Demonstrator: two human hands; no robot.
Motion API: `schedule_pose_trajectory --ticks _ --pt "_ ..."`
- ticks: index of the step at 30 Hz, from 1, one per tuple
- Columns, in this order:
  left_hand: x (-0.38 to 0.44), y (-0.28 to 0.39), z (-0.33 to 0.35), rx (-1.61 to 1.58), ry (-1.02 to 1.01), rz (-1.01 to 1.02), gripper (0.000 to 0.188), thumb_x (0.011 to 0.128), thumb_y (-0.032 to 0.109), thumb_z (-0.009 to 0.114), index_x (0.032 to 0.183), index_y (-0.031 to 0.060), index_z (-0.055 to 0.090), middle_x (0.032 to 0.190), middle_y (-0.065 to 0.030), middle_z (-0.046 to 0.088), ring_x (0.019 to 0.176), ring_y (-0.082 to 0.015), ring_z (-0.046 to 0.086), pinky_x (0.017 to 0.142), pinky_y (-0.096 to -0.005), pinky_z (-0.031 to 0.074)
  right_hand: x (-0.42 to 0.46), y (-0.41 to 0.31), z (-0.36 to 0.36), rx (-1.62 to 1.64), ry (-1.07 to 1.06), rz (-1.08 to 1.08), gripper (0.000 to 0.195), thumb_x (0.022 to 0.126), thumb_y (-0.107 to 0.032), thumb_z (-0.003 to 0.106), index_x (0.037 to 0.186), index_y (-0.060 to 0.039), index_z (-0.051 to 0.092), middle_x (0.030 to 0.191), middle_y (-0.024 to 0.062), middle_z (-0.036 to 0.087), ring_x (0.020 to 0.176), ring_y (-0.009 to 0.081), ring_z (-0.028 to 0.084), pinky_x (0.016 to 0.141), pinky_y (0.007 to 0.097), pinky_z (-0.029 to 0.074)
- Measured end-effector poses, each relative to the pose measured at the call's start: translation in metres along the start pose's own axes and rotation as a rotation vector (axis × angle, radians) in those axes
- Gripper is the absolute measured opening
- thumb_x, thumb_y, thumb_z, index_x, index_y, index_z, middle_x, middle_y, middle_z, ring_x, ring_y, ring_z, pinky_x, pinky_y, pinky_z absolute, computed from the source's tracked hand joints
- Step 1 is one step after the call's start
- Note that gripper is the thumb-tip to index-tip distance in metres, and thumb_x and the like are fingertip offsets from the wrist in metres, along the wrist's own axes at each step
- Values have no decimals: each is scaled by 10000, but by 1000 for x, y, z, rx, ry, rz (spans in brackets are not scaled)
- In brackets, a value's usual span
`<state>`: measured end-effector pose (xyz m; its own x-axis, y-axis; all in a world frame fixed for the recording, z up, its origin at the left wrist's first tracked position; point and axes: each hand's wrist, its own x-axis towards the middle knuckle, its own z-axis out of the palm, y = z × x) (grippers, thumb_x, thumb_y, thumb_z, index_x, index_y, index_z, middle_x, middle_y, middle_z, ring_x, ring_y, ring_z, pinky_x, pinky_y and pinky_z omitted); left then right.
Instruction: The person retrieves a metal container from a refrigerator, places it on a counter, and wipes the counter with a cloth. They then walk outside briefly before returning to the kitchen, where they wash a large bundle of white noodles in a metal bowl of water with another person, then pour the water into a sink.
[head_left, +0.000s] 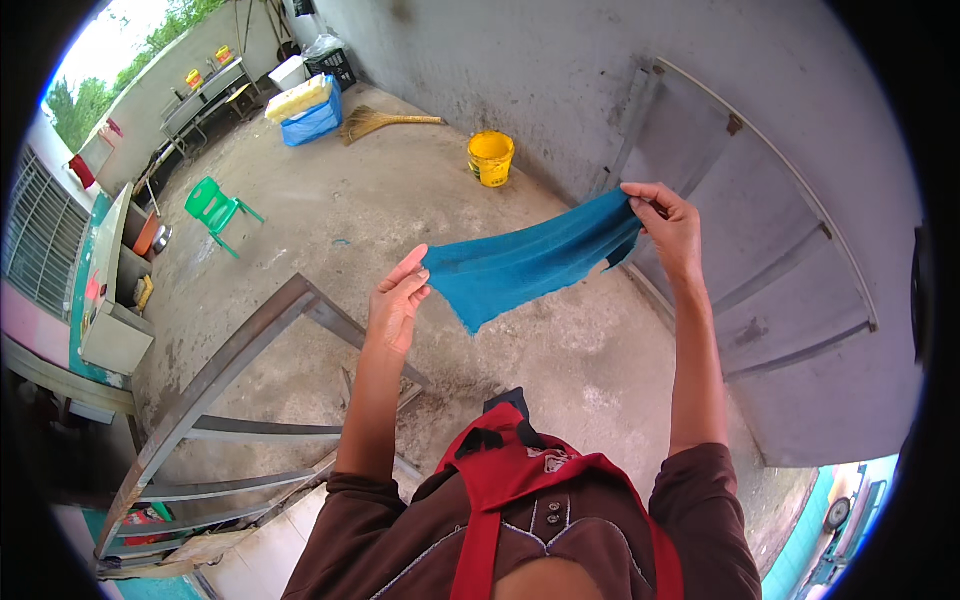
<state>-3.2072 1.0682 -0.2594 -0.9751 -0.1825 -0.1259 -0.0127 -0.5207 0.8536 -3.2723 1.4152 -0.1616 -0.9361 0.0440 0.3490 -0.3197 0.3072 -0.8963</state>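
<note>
A blue cloth (517, 259) with frayed edges is stretched in the air between my two hands. My left hand (397, 300) pinches its left corner between thumb and fingers. The upper right corner is gripped by my right hand (666, 221), which is raised higher. Soft folds run along the cloth, and its lower edge hangs free. On the right, a dark patch and a ragged notch show near that lower edge. Below the cloth, a red apron (517, 457) covers the front of a brown shirt.
A metal frame (225, 375) with crossbars stands close at my left. To the right, a large metal door panel (750, 225) leans near the wall. Farther off are a yellow bucket (492, 159), a straw broom (382, 122), a green chair (215, 210) and a blue bag (313, 124).
</note>
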Motion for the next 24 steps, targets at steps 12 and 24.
schedule_pose_trajectory --ticks 12,24 --pt "235 -29 44 469 426 413 289 818 39 691 1107 54 687 955 -12 646 856 -99 564 755 -240 465 286 107 78 127 -274 0 199 849 -33 662 1044 -42 700 822 -55 550 729 45 450 653 195 383" --pt "257 57 52 1040 1171 610 75 853 108 676 914 75 646 926 -44 634 856 -167 555 766 -274 454 505 84 306 84 -755 -809 33 892 -47 611 879 -51 641 814 63 574 809 186 539 747 262 466"
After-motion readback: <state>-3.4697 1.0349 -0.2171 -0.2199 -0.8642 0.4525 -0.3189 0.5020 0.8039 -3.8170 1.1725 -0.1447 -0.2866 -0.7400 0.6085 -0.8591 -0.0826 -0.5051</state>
